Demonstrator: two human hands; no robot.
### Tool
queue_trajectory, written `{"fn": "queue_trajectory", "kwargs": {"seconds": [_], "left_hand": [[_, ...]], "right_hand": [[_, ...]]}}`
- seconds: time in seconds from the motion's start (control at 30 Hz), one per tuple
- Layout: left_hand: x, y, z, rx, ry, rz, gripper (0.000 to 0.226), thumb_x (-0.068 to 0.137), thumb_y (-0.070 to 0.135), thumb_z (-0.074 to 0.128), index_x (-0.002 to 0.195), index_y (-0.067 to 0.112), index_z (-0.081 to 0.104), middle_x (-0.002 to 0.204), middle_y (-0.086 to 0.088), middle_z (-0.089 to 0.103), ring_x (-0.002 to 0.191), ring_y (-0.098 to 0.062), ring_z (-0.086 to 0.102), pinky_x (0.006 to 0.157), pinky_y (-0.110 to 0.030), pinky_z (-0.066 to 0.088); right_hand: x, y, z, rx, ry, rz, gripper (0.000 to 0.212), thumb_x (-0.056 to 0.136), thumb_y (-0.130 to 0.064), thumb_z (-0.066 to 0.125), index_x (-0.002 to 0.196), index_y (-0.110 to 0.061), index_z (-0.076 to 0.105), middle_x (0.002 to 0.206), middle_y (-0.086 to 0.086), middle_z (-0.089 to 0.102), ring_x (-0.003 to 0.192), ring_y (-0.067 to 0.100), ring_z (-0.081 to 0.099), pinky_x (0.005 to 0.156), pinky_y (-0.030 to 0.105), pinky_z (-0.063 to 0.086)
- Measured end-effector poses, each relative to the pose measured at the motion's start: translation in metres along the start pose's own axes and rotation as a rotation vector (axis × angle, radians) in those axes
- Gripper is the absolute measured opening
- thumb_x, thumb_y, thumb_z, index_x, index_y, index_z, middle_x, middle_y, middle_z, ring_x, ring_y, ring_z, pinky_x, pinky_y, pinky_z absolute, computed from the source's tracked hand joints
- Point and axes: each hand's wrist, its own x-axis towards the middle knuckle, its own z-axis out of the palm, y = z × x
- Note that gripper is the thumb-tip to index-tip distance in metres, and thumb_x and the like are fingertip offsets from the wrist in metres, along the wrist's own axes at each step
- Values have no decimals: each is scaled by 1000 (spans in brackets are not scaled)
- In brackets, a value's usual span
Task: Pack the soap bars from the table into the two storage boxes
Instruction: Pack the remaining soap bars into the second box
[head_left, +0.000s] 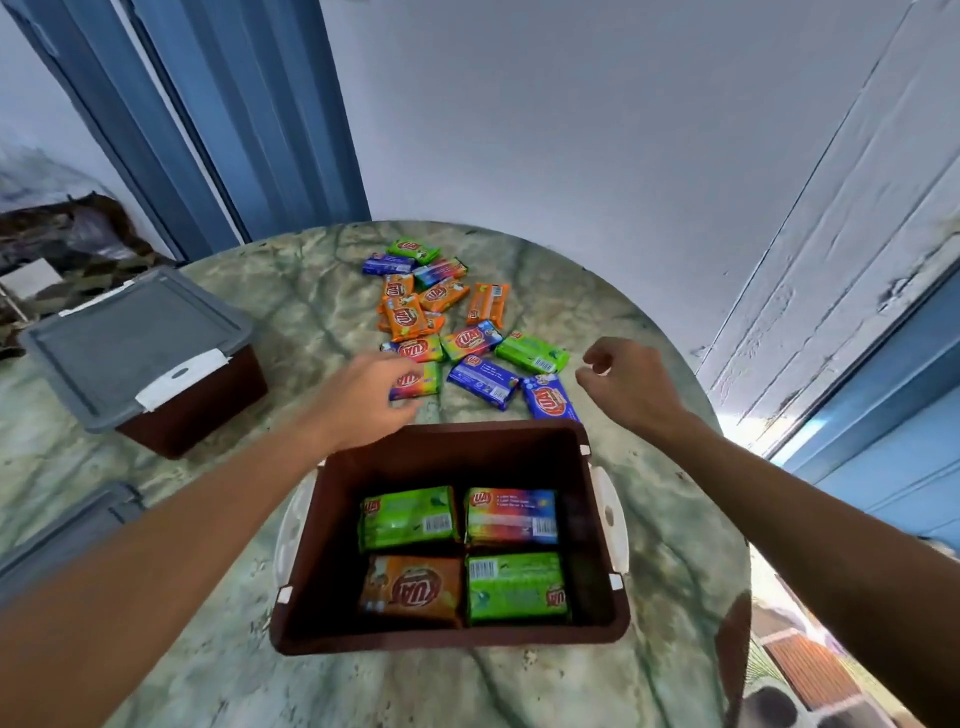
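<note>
Already the left hand (363, 389) touched a rainbow soap bar (418, 382) beyond the open box (447, 441), grip hidden; the right hand (621, 382) hovered loosely curled, empty. A hasty grab might scatter neighbouring bars (closely heaped). Its long axis ran left-right.

Bright daylight glare at right edge, soft shadows, fisheye bending at borders, slight blur

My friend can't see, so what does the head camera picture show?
A left hand touches a rainbow soap on a table beyond an open box holding four soaps. The right hand hovers, loosely curled and empty; a closed box sits left.
</note>
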Motion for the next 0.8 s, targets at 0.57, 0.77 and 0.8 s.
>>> {"fn": "queue_trajectory", "kwargs": {"seconds": [0.57,0.77,0.8], "left_hand": [[184,-3,135,562,-467,251,56,80,17,65,133,17,45,135,-3,48,124,-21,46,92,-36,45],[177,-2,110,497,-497,131,72,58,49,79,119,21,53,115,-1,60,103,-21,58,81,-34,50],[169,-2,96,451,-473,97,74,56,51,80,119,22,53,115,-1,61,102,-21,58,80,-34,49]], "right_hand": [[93,38,124,-565,-385,30,82,80,-53,66,135,-1,35,122,14,56,110,29,57,83,37,46],[95,46,93,-552,-395,-24,69,72,-45,71,126,-12,43,121,12,57,109,33,58,76,36,44],[95,43,83,-565,-369,-47,68,71,-45,70,125,-12,44,120,12,57,108,33,57,76,36,44]]}}
